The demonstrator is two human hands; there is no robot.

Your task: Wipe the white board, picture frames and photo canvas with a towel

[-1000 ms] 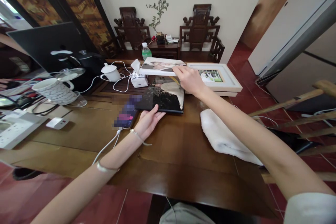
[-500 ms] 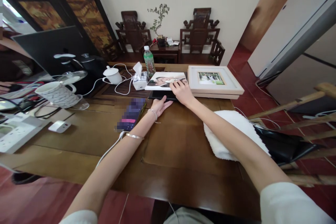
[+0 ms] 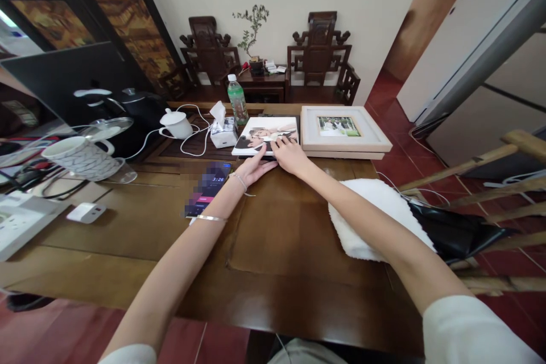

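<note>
- The white photo board (image 3: pixel 261 128) lies face up at the far side of the desk (image 3: pixel 290 250), on top of a dark board (image 3: pixel 244 157).
- The left hand (image 3: pixel 255 169) is at the near edge of the stack, thumb up against the white board and fingers pointing right.
- The right hand (image 3: pixel 290 156) has its bent fingers over the near right corner of the white photo board.
- The hands are close together; whether either one grips firmly, I cannot tell.
- Just right of the boards is a pale picture frame (image 3: pixel 313 128).
- A tissue box (image 3: pixel 224 135) and a bottle (image 3: pixel 237 103) stand left of and behind them.
- A phone (image 3: pixel 209 187) lies beside the left forearm, a white towel (image 3: pixel 358 227) under the right.
</note>
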